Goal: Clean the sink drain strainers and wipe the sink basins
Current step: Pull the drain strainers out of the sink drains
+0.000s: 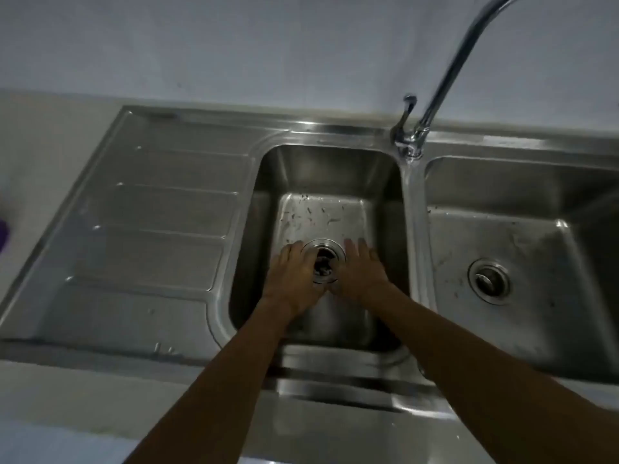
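Note:
A steel double sink fills the view. In the left basin (pixel 321 175) dark specks lie on the floor, and a round drain strainer (pixel 324 259) holds dark debris. My left hand (pixel 296 272) lies flat on the strainer's left side and my right hand (pixel 361 267) on its right side, fingers spread and pointing away from me. Neither hand holds anything that I can see. The right basin (pixel 522 195) has its own strainer (pixel 489 279) in place, with specks around it.
A chrome swivel tap (pixel 410 139) stands on the divider between the basins, its spout arching up to the right. A ribbed draining board (pixel 160 222) lies left of the basins. A purple object (pixel 2 234) shows at the far left edge.

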Available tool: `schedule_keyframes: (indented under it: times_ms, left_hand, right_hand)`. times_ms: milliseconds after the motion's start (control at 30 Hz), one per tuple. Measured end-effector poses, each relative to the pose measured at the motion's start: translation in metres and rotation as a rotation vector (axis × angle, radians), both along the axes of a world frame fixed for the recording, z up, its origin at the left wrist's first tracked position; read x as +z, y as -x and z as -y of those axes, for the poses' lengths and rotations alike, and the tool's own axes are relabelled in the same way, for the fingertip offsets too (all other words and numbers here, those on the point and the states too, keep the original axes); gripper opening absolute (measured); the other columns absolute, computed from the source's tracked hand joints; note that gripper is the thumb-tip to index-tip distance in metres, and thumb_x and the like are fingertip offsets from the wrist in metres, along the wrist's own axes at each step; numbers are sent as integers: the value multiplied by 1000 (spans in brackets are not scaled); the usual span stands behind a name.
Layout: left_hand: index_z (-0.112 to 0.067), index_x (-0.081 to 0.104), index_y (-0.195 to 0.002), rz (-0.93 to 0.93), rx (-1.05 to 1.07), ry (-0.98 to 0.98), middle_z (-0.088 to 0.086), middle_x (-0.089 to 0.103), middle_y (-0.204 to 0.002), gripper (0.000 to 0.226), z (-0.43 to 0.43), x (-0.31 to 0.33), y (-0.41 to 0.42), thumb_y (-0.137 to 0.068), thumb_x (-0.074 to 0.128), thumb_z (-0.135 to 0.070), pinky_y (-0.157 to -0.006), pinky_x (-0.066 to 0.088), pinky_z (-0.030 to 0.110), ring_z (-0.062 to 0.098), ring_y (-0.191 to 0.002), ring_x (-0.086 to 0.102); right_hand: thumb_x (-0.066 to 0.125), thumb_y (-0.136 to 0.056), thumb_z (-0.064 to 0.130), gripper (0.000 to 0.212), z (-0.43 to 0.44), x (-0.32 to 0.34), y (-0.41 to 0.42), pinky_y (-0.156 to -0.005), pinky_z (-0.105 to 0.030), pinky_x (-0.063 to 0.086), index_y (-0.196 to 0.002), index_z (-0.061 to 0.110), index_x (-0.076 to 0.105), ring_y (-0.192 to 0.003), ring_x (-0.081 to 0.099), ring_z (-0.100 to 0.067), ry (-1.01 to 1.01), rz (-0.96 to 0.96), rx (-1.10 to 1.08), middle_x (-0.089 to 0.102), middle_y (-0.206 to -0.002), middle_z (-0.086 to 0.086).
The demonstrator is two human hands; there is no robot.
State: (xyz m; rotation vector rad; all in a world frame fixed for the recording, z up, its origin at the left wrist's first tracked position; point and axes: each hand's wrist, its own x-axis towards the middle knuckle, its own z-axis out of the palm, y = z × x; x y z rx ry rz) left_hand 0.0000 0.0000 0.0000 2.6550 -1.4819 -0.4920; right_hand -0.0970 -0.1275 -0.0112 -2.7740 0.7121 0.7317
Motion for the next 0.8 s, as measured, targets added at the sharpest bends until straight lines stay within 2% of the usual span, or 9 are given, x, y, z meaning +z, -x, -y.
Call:
schedule_keyframes:
  times_ms: [67, 133, 200, 267, 367, 433, 500, 667, 800]
  left_hand:
    - [-22, 31, -157, -9, 24, -71, 11, 31, -160, 86, 7, -17, -9, -88, 67, -57, -118, 28, 43, 31, -147, 30]
    - [-22, 30, -157, -24, 42, -131, 10, 31, -160, 85, 7, -28, -19, -88, 68, -52, -118, 28, 43, 31, -146, 31]
    - [-22, 34, -154, -34, 53, -148, 8, 32, -159, 80, 6, -33, -23, -88, 68, -48, -115, 29, 42, 30, -144, 33]
    - [-22, 38, -151, -30, 50, -149, 7, 34, -157, 74, 9, -37, -30, -87, 67, -45, -113, 30, 41, 29, -142, 35]
    - [-23, 40, -149, -30, 49, -168, 6, 38, -152, 71, 11, -41, -35, -87, 68, -44, -110, 32, 41, 29, -137, 38]
    - [-23, 40, -150, -27, 46, -136, 6, 42, -149, 71, 12, -44, -35, -88, 66, -45, -107, 33, 41, 29, -134, 41]
    - [-23, 38, -152, -21, 34, -110, 6, 45, -146, 72, 15, -46, -37, -90, 65, -49, -105, 34, 40, 28, -131, 43]
    - [-21, 29, -159, -130, 26, -85, 3, 48, -150, 85, 23, -49, -39, -90, 69, -50, -108, 31, 41, 25, -135, 45]
    - [-21, 35, -157, -196, 41, -14, 5, 53, -145, 83, 21, -40, -42, -88, 73, -48, -109, 34, 40, 25, -133, 48]
  right_hand:
    - [53, -94, 64, 66, 8, -22, -10, -122, -64, 5, -151, 34, 42, -153, -11, -52, 76, -69, 56, -11, -168, -25]
    - [53, -91, 68, 70, 15, -36, -17, -123, -66, 3, -153, 37, 39, -151, -17, -53, 82, -119, 68, -20, -165, -28]
    - [54, -88, 71, 77, 16, -44, -19, -123, -65, 0, -154, 38, 36, -151, -21, -52, 55, -166, 71, -24, -164, -28]
    - [58, -87, 69, 74, 18, -45, -21, -124, -65, -2, -151, 35, 43, -150, -22, -52, 14, -166, 60, -23, -164, -28]
    - [62, -91, 56, 53, 18, -39, -26, -124, -57, 12, -137, 30, 61, -153, 1, -53, 30, -52, 110, 4, -167, -30]
    - [59, -96, 43, 43, 17, -33, -29, -119, -49, 25, -135, 24, 65, -147, 24, -46, 57, 42, 139, 30, -159, -21]
    - [57, -98, 38, 42, 15, -29, -31, -112, -45, 32, -134, 20, 66, -136, 38, -37, 55, 88, 129, 43, -149, -13]
    - [63, -94, 44, 43, 12, -19, -27, -109, -43, 36, -132, 25, 67, -132, 42, -31, 18, 153, 55, 45, -152, -5]
    - [71, -88, 43, 64, 4, -7, -20, -106, -42, 39, -144, 20, 50, -129, 49, -30, 21, 219, -16, 50, -150, -6]
